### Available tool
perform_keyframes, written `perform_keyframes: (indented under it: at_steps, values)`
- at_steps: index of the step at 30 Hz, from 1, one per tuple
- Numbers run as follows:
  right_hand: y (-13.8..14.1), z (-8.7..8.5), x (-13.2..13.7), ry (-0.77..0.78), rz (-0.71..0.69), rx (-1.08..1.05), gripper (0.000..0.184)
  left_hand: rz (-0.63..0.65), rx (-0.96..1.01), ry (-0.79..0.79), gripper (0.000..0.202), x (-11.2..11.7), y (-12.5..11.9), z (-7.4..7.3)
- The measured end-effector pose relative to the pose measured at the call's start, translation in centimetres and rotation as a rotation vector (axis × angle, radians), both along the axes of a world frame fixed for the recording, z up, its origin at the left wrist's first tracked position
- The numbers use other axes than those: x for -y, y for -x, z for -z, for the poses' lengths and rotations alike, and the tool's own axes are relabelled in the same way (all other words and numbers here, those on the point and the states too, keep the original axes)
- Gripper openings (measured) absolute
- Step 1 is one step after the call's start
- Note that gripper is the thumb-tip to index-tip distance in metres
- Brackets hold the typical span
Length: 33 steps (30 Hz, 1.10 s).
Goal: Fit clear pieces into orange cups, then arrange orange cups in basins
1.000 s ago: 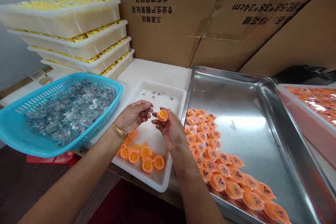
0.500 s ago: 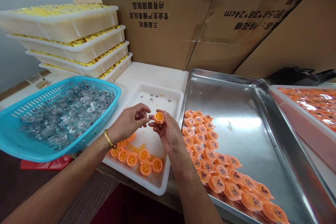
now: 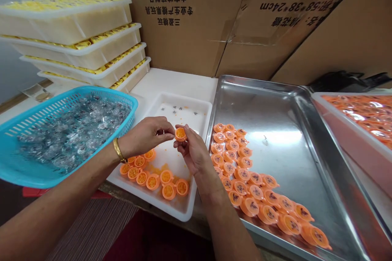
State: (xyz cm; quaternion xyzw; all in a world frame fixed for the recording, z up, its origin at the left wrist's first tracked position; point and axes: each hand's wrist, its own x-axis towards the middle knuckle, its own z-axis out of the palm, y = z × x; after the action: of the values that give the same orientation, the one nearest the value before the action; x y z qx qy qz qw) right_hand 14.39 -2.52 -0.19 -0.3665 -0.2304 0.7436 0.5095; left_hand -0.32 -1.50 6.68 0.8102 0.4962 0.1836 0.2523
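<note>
Gripping an orange cup (image 3: pixel 180 134) of small yellow-orange bits between thumb and fingers of the right hand (image 3: pixel 194 151), above the white tray (image 3: pixel 197 120). Bringing the bent fingers of the left hand (image 3: pixel 148 133) right up to the cup's left edge; cannot tell whether pinching anything. Blocking, with the left wrist, part of the tray near more filled cups (image 3: pixel 152 181) bunched at the near end. Showing small grey pieces (image 3: pixel 180 108) at the far end. Flanked on the left by a blue basket (image 3: pixel 18 177) heaped with clear-wrapped pieces (image 3: pixel 81 130), on the right by a metal tray (image 3: pixel 284 130) with dark-marked orange cups (image 3: pixel 249 206) crowding its left and near sides. Hemmed in behind by stacked white bins (image 3: pixel 92 55) and cardboard boxes (image 3: pixel 180 47)
</note>
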Motion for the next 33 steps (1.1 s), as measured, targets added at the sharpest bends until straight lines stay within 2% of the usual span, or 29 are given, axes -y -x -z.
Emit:
perform_keyframes:
  at_steps: [5,8,15,23,27,30,33]
  values:
    - [0.1,0.3,0.0,-0.054,-0.081,0.040,0.036,0.122,-0.214,-0.029,0.011,-1.1,-1.5,-0.8]
    - [0.2,0.4,0.0,-0.038,-0.077,0.046,0.035,0.103,-0.188,-0.038,0.010,-1.5,-1.9,-0.5]
    - [0.2,0.1,0.1,-0.050,-0.077,0.074,0.018,0.056,-0.123,0.010,0.005,-1.9,-1.3,-0.1]
    - [0.3,0.2,0.2,-0.053,-0.099,0.096,0.033,0.071,-0.129,0.018,0.011,-2.0,-1.3,-0.4]
    - [0.3,0.3,0.1,-0.115,-0.116,0.146,0.043,0.045,-0.061,0.175,0.012,-2.8,-0.9,-0.2]
    - [0.2,0.2,0.1,-0.201,-0.130,0.195,0.038,0.039,-0.002,0.354,0.012,-3.2,-0.7,0.1]
    - [0.2,0.1,0.1,-0.227,-0.092,0.215,0.035,-0.049,0.098,0.398,0.019,-2.5,-0.7,1.0]
